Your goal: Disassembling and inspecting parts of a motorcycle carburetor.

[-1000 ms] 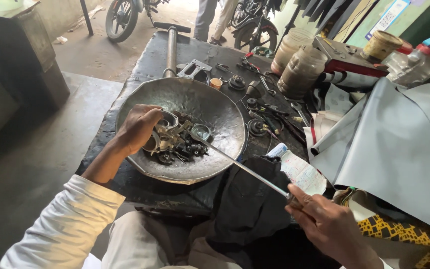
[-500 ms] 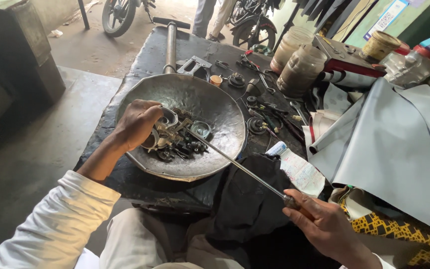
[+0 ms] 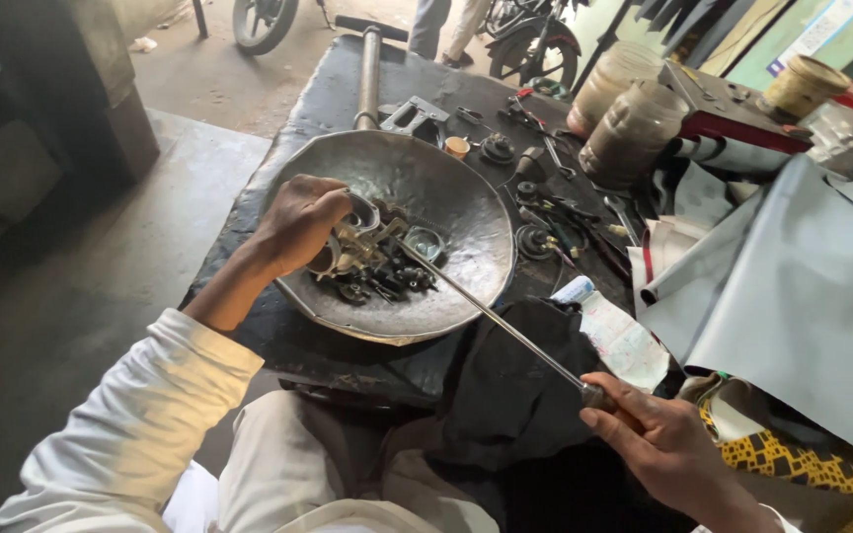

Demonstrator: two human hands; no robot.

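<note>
A wide, dented metal bowl [image 3: 446, 188] rests on a black workbench and holds a heap of small dark metal parts [image 3: 387, 276]. My left hand [image 3: 298, 222] reaches into the bowl and grips a shiny metal part at the heap's left edge. My right hand [image 3: 659, 439], low on the right, grips the handle of a long thin screwdriver [image 3: 491, 316]. Its shaft slants up to the left, and the tip sits among the parts beside my left hand.
Behind the bowl lie a pipe-like tool [image 3: 368, 74], a wrench and several small fittings. Two dusty plastic jars [image 3: 634, 123] stand at the back right. A grey sheet [image 3: 802, 286] covers the right side, a black cloth [image 3: 515, 395] lies near me, and motorbike wheels [image 3: 264, 20] stand beyond the bench.
The view has drifted slightly. My left hand stays on the part in the bowl, and the screwdriver tip has crept a little closer to it. My right hand keeps its grip.
</note>
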